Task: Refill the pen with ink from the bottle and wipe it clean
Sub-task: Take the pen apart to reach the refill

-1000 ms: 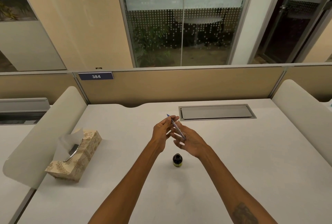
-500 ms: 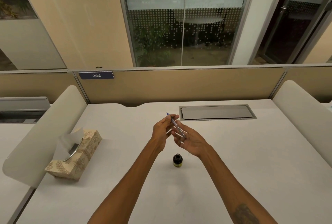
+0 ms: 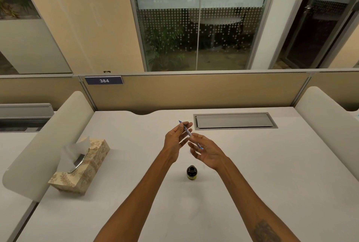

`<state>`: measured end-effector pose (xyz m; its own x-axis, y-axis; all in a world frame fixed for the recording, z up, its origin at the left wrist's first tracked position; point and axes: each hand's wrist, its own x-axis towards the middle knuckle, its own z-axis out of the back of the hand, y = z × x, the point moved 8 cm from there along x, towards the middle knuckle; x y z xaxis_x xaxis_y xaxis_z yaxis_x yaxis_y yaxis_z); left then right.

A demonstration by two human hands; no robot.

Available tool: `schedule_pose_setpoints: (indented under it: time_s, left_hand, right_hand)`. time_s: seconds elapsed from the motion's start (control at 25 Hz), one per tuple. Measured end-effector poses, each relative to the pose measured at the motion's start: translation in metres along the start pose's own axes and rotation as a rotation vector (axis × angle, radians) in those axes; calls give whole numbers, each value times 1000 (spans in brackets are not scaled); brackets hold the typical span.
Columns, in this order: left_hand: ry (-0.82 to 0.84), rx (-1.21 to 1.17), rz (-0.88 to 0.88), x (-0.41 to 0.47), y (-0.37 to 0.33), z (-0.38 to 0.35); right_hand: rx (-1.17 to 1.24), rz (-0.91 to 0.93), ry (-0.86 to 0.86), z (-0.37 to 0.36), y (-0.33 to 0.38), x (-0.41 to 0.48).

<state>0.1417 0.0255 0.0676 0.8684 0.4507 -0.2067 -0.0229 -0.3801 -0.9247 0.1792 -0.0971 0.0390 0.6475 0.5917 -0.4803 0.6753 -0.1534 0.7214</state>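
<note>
In the head view, a wide white desk (image 3: 136, 203) fills the lower part. Above its middle, both bare hands hold a thin pen with a clear grey barrel and a blue tip (image 3: 188, 133). The pen is lifted from the desk and lies slanted, with the blue tip toward 11 o'clock and the other end toward 5 o'clock.

The left hand (image 3: 174, 142) pinches the upper part of the pen between the thumb and the fingertips, just under the blue tip. The right hand (image 3: 208, 153) grips the lower end with its curled fingers, and the palm faces up and to the left. The two hands are very near each other, but I cannot tell whether they touch.

A small dark glass bottle with a yellow-green label (image 3: 191, 172) stands upright on the desk at 6 o'clock from the hands, between the two forearms and touched by neither.

At 9 o'clock from the bottle, well apart, a beige cardboard tissue box with a leaf pattern (image 3: 83, 168) rests on the desk, and a white tissue stands out of its slot.

At 1 o'clock from the hands a flat grey rectangular metal flap (image 3: 235, 121) is set in the desk. At 11 o'clock, on the beige partition, is a dark blue plate with the number 384 (image 3: 104, 80).
</note>
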Motion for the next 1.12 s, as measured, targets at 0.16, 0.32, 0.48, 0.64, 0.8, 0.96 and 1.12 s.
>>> schedule_pose_setpoints:
  time_s: [0.16,0.32,0.48,0.64,0.8,0.96,1.12]
  left_hand:
    - [-2,0,-3,3,2,0]
    - [-2,-3,4,2,3,-1]
    - [0,-16,-2,1,3,-1]
    - [5,-14,-3,-2,2,-2]
    - [-2,-37,3,-2,3,0]
    - [-5,-46,15,-1,4,-1]
    - [-48,-134,9,-2,0,4]
  right_hand:
    - [-11,0,-4,2,1,-2]
    - [20,-12,9,2,2,-3]
    - [-1,-4,4,5,2,-3]
    - [42,-25,6,4,-1,-5]
    - [26,2,-4,3,0,-5]
    - [50,-29,-12,6,-3,-4]
    - [-52,11,-29,15,1,-5]
